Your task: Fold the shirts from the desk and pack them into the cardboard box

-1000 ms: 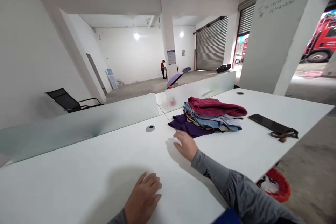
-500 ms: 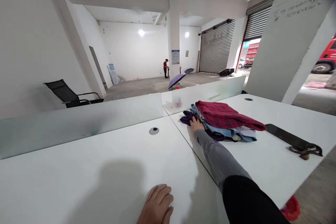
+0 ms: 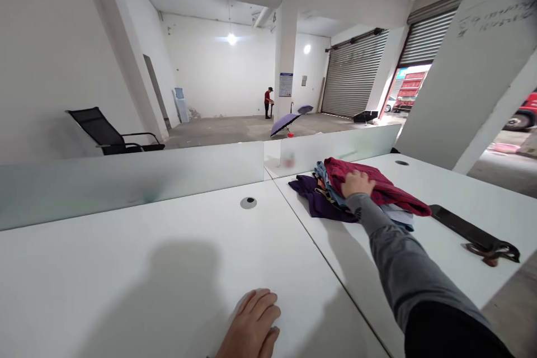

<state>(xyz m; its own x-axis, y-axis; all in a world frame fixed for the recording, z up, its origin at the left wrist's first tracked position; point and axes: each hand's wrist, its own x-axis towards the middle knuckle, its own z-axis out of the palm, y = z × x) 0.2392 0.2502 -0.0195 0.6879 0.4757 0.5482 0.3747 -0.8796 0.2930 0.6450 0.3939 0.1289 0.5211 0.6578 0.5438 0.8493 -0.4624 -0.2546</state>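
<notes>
A pile of folded clothes lies on the white table (image 3: 126, 268) at the right. A red plaid shirt (image 3: 390, 190) is on top, blue garments (image 3: 323, 176) sit under it, and a purple garment (image 3: 312, 196) is at the bottom. My right hand (image 3: 356, 183) reaches out in a grey sleeve and rests on top of the red shirt, fingers curled over its near edge. My left hand (image 3: 251, 327) lies flat on the table near the bottom edge, fingers together, holding nothing.
A black phone (image 3: 459, 224) and a dark strap with a brown piece (image 3: 490, 250) lie right of the pile. Frosted dividers (image 3: 126, 184) run along the table's far side. A black chair (image 3: 104, 134), a distant person (image 3: 267, 103) and umbrellas (image 3: 285, 121) stand beyond.
My right hand has moved from the left edge of the pile up onto the red shirt. The camera has tilted slightly; my left hand has stayed flat on the table.
</notes>
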